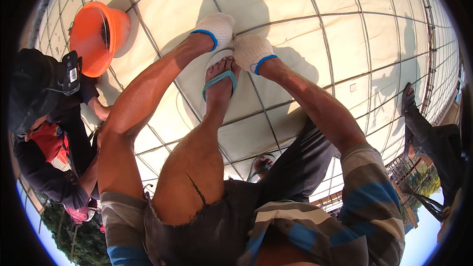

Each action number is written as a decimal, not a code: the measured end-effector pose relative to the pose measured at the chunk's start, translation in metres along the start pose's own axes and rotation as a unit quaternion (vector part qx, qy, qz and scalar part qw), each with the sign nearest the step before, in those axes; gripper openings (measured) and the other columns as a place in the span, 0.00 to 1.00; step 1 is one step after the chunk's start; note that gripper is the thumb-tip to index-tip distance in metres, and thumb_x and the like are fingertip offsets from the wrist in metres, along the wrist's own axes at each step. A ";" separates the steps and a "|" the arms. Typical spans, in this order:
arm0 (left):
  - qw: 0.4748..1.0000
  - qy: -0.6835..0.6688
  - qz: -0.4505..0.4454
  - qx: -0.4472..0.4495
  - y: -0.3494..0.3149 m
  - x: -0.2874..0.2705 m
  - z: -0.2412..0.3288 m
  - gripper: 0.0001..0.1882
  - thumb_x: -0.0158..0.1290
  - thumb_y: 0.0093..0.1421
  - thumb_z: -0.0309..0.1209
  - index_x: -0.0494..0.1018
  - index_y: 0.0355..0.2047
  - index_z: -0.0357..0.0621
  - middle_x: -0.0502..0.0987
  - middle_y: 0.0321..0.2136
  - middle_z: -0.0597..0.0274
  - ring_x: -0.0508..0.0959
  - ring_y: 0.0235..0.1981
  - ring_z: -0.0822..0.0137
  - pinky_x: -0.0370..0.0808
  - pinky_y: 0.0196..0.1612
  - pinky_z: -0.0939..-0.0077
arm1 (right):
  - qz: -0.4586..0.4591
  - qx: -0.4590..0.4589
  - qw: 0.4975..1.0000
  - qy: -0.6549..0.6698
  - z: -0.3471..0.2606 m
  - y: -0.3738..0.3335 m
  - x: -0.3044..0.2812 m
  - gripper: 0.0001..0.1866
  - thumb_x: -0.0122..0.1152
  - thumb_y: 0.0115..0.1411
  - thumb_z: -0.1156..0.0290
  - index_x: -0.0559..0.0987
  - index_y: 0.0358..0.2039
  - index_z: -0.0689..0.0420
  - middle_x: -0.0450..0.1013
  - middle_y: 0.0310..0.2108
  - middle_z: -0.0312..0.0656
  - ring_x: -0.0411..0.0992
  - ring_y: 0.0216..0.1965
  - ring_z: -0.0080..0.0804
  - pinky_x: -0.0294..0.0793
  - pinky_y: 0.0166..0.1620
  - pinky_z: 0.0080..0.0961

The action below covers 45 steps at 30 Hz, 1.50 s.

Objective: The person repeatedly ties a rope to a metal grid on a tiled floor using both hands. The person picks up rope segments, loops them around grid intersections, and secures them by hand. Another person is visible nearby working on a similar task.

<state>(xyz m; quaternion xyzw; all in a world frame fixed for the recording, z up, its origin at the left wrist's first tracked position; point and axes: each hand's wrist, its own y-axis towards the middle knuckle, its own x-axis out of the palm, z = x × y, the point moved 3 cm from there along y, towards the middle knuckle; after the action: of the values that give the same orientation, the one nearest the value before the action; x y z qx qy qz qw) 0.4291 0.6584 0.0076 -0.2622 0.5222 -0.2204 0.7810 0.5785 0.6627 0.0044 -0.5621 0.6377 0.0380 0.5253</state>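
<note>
Both white-knit gloves are in close here, the left hand (217, 25) toward eleven o'clock of the right hand (252, 51), knuckles nearly together over the rebar mesh (321, 16). Look at the steel: one bar leaves the left glove toward eleven, another runs from between the gloves toward three, and a third emerges beneath the right glove toward five, so the mesh lies right at the grip. How tight are those fingers? Cannot tell; curled knit hides them, and anything inside. Just below, at six, a foot in a green-strapped flip-flop (220, 84). Orange bucket (88, 44) over at nine, a black-capped co-worker (37, 86) at eight!
</note>
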 end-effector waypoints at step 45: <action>0.984 0.118 -0.048 0.124 0.023 -0.023 0.038 0.17 0.51 0.66 0.35 0.86 0.41 0.38 0.86 0.37 0.42 0.86 0.42 0.41 0.82 0.48 0.52 | 0.209 0.284 0.880 0.317 -0.019 -0.006 0.051 0.28 0.44 0.76 0.52 0.85 0.47 0.63 0.83 0.43 0.63 0.82 0.47 0.64 0.82 0.52 0.52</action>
<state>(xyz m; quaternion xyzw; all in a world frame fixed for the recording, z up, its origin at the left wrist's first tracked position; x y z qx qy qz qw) 0.4580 0.6969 0.0214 -0.1598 0.5663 -0.3500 0.7289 0.5802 0.6140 -0.0207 -0.2243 0.8562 -0.2167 0.4120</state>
